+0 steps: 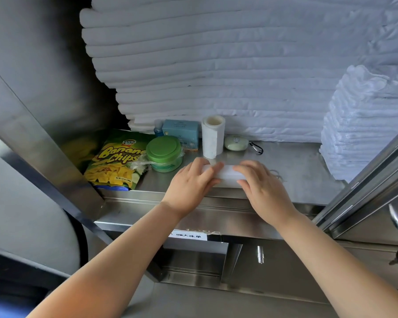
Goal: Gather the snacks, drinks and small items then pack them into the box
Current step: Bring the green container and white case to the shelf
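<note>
— Hands first: what are they doing on that steel shelf?

— Both are pressing down on a flat white rectangular packet lying on the brushed stainless-steel shelf. The left hand is covering its left end, the right hand its right end, fingers curled over the far edge. So each grip is closing on the packet from its own side, neither one clenched into a fist nor lying slack.

— Why two hands for something so small?

— My guess is that the packet is thin and soft, so they are pinning it flat while getting the fingers round it, with the shelf's front lip just under the wrists.

— Which way is it lying?

— Its long axis is running left to right, from one grip to the other, parallel to the shelf edge. I cannot make out any print, so which end is the top is unclear.

— And the rest?

— Everything is waiting beyond the grips, pushed back against the stacked white folded linen. Left of the left hand, the yellow-and-green banana chips bag is lying flat, label up. Beside it the round green-lidded plastic tub is standing upright. Further back are a pale blue cardboard carton, a small blue-liquid bottle, a white paper roll standing on end, and a pale green oval case with a black carabiner. No box is in view.
</note>
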Tool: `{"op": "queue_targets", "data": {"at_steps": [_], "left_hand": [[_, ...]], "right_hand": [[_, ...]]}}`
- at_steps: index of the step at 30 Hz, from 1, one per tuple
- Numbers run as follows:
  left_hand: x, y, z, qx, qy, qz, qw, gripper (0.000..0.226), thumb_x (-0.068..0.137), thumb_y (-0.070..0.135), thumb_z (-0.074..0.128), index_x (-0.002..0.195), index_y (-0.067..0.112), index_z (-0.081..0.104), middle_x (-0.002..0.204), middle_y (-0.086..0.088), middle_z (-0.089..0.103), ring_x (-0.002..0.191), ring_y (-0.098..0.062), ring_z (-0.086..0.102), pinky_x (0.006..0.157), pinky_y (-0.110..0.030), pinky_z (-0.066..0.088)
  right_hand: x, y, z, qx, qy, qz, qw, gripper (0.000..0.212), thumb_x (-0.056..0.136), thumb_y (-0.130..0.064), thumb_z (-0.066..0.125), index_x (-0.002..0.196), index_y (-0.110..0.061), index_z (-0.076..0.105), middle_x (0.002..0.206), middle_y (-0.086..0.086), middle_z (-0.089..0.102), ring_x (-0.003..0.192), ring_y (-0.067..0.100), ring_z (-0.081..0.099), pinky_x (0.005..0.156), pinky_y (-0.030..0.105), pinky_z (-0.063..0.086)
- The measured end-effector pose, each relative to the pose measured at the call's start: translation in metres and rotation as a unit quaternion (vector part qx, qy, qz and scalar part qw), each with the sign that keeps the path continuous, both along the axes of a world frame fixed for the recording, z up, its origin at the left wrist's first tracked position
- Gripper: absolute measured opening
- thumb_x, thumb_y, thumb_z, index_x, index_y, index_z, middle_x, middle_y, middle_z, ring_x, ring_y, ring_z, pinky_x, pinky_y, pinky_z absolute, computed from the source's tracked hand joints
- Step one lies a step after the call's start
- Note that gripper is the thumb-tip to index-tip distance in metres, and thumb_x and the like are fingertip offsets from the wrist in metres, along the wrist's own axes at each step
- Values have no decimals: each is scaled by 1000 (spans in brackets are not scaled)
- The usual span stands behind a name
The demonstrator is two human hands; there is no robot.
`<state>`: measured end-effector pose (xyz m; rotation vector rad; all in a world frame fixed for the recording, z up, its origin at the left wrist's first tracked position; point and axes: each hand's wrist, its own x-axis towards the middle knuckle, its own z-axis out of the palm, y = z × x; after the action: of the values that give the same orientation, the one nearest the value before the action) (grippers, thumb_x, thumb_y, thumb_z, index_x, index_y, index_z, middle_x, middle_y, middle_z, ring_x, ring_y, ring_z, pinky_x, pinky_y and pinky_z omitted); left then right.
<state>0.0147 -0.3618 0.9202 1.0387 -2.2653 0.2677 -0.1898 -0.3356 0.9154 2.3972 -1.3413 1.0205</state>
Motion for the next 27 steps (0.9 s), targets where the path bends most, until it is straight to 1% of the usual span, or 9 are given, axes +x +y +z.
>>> {"op": "queue_targets", "data": {"at_steps": [3,6,10,14,18,20,23,25,27], "left_hand": [[-4,-2,-1,1,19,28,999,36,93,28,47,126,15,56,104,-16,61,74,-32,62,64,-37,52],[-8,-3,-5,-30,-9,49,998,38,94,24,49,126,6,57,110,-12,62,88,-29,61,78,-39,50],[-9,-3,-11,-51,-71,71,994,55,89,30,56,135,2,47,120,-12,59,111,-30,56,99,-40,43],[-7,-6,-10,-13,-90,55,994,78,76,41,72,138,5,44,128,-17,53,119,-33,51,100,-43,43],[-13,-10,-7,8,-100,83,991,93,66,55,75,137,2,45,120,-17,57,115,-33,54,98,-43,45],[-14,-10,-5,17,-108,105,988,96,64,62,72,134,1,47,114,-15,59,107,-32,57,96,-40,46],[-12,-11,-3,37,-135,130,982,90,73,71,52,133,3,50,111,-12,59,102,-30,57,96,-38,44],[-11,-14,-3,63,-156,126,978,91,75,72,43,136,5,45,117,-12,57,109,-30,53,100,-38,39],[-9,-18,-4,117,-166,114,972,89,79,70,43,144,10,33,128,-9,49,120,-28,42,105,-35,27]], "right_hand": [[-2,-3,-4,-21,-4,-2,1000,31,88,-4,57,119,-2,60,117,16,59,105,31,57,87,37,49],[-6,-6,-9,-2,1,9,1000,42,84,-2,64,126,1,56,126,15,55,117,28,51,97,35,45],[-9,-8,-8,54,22,5,998,70,74,-18,79,135,-2,48,137,12,48,129,25,43,102,38,44],[-9,-11,-3,86,20,-2,996,80,70,-27,81,138,-7,43,138,8,45,127,24,43,100,39,45],[-5,-20,1,125,-2,-18,992,84,66,-29,84,137,-10,44,135,7,46,123,26,45,96,39,45],[-4,-24,1,152,-12,-21,988,84,65,-28,84,137,-10,44,134,8,46,122,27,46,96,39,45],[-3,-28,-1,196,-10,-15,980,84,69,-34,81,140,-11,41,135,7,45,121,25,46,95,36,42],[-3,-29,-4,213,0,-10,977,83,74,-39,77,142,-11,39,137,6,43,123,24,45,97,38,42],[-2,-30,-5,220,20,-19,975,79,80,-45,69,144,-13,36,141,3,41,126,23,42,101,40,39]]}}
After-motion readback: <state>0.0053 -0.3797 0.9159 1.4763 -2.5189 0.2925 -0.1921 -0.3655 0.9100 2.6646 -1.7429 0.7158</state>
